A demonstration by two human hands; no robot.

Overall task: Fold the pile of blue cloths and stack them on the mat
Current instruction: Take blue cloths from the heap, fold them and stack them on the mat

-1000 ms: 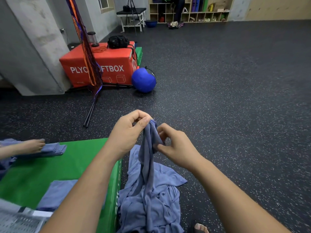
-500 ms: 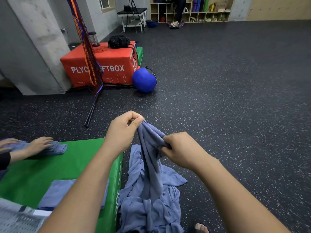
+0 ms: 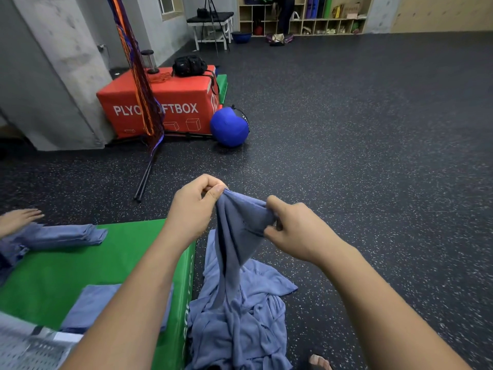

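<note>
My left hand (image 3: pixel 193 206) pinches the top corner of a blue cloth (image 3: pixel 237 236) that hangs in the air. My right hand (image 3: pixel 293 231) grips the same cloth's upper edge a little to the right, so a short span stretches between the hands. The cloth's lower end trails into the pile of blue cloths (image 3: pixel 240 324) on the dark floor. The pile lies just right of the green mat (image 3: pixel 66 265). A folded blue cloth (image 3: pixel 88 308) lies on the mat near me, partly behind my left forearm.
Another person's hand (image 3: pixel 18 217) rests at the mat's far left by a second folded blue stack (image 3: pixel 61 233). An orange soft box (image 3: pixel 160 102), a blue ball (image 3: pixel 229 126) and a stand's black legs (image 3: pixel 145 174) are ahead. My toes (image 3: pixel 320 361) show bottom right.
My hands have moved apart along the cloth's top edge, the right one sliding rightward, spreading the bunched cloth. The other person's hand shifted at the far left.
</note>
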